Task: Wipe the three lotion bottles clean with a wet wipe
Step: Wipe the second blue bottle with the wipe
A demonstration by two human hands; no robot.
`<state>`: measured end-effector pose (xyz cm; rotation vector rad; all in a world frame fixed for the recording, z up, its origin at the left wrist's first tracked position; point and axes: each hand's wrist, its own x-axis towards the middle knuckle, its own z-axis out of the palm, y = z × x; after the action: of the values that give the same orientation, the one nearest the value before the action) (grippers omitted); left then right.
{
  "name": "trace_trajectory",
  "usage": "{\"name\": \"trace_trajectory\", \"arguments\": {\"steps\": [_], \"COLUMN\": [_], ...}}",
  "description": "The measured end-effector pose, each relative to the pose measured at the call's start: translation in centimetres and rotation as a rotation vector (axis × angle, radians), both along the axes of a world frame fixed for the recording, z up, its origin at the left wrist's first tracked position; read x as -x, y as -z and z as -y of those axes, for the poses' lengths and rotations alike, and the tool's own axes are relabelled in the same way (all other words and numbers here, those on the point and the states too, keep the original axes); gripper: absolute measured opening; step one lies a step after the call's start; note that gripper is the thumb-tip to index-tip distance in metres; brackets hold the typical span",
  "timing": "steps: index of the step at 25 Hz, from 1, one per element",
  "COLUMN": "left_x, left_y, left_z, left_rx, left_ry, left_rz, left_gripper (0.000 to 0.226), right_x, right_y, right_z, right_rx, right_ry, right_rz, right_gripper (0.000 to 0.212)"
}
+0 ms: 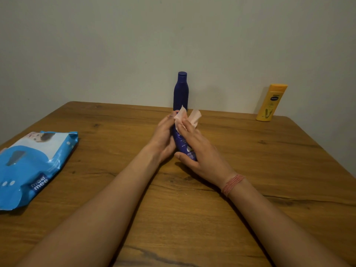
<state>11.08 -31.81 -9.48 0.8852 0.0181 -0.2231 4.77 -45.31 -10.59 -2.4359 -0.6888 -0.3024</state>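
Bare forearms reach in over the grained wooden table (pixel 192 218), and mid-table the left hand (pixel 163 137) grips a dark blue bottle (pixel 183 145) from the side while the right hand (pixel 196 151), a red thread band (pixel 232 185) at its wrist, curls round it and presses a thin, crumpled wet wipe (pixel 189 117) to its upper end. Against the far edge stand a second dark blue bottle (pixel 180 91), upright just behind the hands, and a flat-sided yellow bottle (pixel 270 103) well apart toward the right corner. Open wood lies between them, and a glossy blue wipes pack (pixel 32 166) lies flat near the left edge.
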Motion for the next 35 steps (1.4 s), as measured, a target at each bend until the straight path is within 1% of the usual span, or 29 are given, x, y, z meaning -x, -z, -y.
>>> {"name": "trace_trajectory", "arguments": {"steps": [1, 3, 4, 5, 6, 7, 9, 11, 12, 13, 15, 16, 17, 18, 20, 22, 23, 25, 28, 30, 32, 35], "left_x": [-0.2, -1.3, -1.8, -2.1, -2.1, -1.8, -0.7, -0.2, -0.2, -0.4, -1.2, -1.5, -1.8, -1.8, -1.2, -0.3, -0.1, -0.2, -1.5, -2.4, -2.2, -0.9], "left_y": [0.2, 0.8, 1.1, 1.3, 1.3, 1.1, 0.5, 0.1, 0.0, 0.2, 0.7, 0.9, 1.1, 1.1, 0.6, 0.1, -0.2, -0.3, 0.1, 0.5, 0.4, 0.0], "left_z": [-0.3, -1.4, -2.0, -2.4, -2.4, -2.2, -1.0, -0.2, -0.3, -0.5, -1.6, -2.0, -2.3, -2.3, -1.7, -0.9, -0.6, -0.5, -1.6, -2.5, -2.5, -1.4], "left_rx": [0.034, 0.178, 0.234, 0.247, 0.227, 0.175, 0.017, -0.052, -0.032, 0.030, 0.199, 0.251, 0.258, 0.248, 0.215, 0.168, 0.152, 0.174, 0.244, 0.274, 0.274, 0.253], "left_ry": [-0.051, -0.168, -0.224, -0.250, -0.235, -0.176, -0.017, 0.027, 0.003, -0.045, -0.184, -0.249, -0.290, -0.287, -0.176, -0.040, -0.008, -0.029, -0.199, -0.285, -0.267, -0.136], "left_rz": [-0.014, -0.063, -0.094, -0.111, -0.115, -0.108, -0.061, -0.024, -0.028, -0.042, -0.079, -0.097, -0.112, -0.112, -0.098, -0.071, -0.053, -0.032, -0.062, -0.119, -0.147, -0.136], "left_gripper": [0.035, 0.046, 0.048, 0.049, 0.049, 0.050, 0.047, 0.043, 0.044, 0.045, 0.050, 0.051, 0.050, 0.050, 0.049, 0.043, 0.041, 0.039, 0.035, 0.044, 0.046, 0.031], "right_x": [0.1, 0.3, 0.4, 0.4, 0.4, 0.3, 0.2, 0.1, 0.1, 0.2, 0.4, 0.4, 0.4, 0.4, 0.4, 0.3, 0.2, 0.0, 0.0, 0.1, 0.3, 0.3], "right_y": [0.0, -0.1, -0.1, -0.1, -0.1, -0.1, 0.0, 0.0, 0.0, 0.0, -0.1, -0.1, -0.2, -0.1, 0.0, 0.1, 0.1, 0.3, 0.3, 0.2, 0.1, 0.2], "right_z": [0.0, 0.0, 0.1, 0.1, 0.1, 0.1, -0.1, -0.1, -0.1, -0.1, 0.0, 0.0, 0.0, 0.0, 0.0, 0.1, 0.1, 0.3, 0.3, 0.3, 0.0, -0.5], "right_rx": [-0.039, -0.105, -0.114, -0.108, -0.093, -0.072, -0.050, -0.078, -0.102, -0.127, -0.174, -0.187, -0.193, -0.201, -0.198, -0.131, -0.110, -0.139, -0.165, -0.116, -0.070, 0.056], "right_ry": [0.000, 0.014, 0.023, 0.023, 0.011, -0.012, -0.049, -0.049, -0.046, -0.041, -0.007, 0.016, 0.036, 0.047, 0.029, -0.007, -0.008, 0.026, 0.137, 0.165, 0.098, -0.068], "right_rz": [0.014, 0.068, 0.085, 0.086, 0.072, 0.044, -0.015, -0.037, -0.035, -0.024, 0.027, 0.060, 0.091, 0.118, 0.117, 0.042, 0.017, 0.029, 0.064, 0.057, 0.058, 0.069], "right_gripper": [0.069, 0.053, 0.048, 0.047, 0.049, 0.054, 0.067, 0.073, 0.071, 0.065, 0.048, 0.041, 0.037, 0.036, 0.040, 0.054, 0.060, 0.060, 0.049, 0.046, 0.049, 0.058]}}
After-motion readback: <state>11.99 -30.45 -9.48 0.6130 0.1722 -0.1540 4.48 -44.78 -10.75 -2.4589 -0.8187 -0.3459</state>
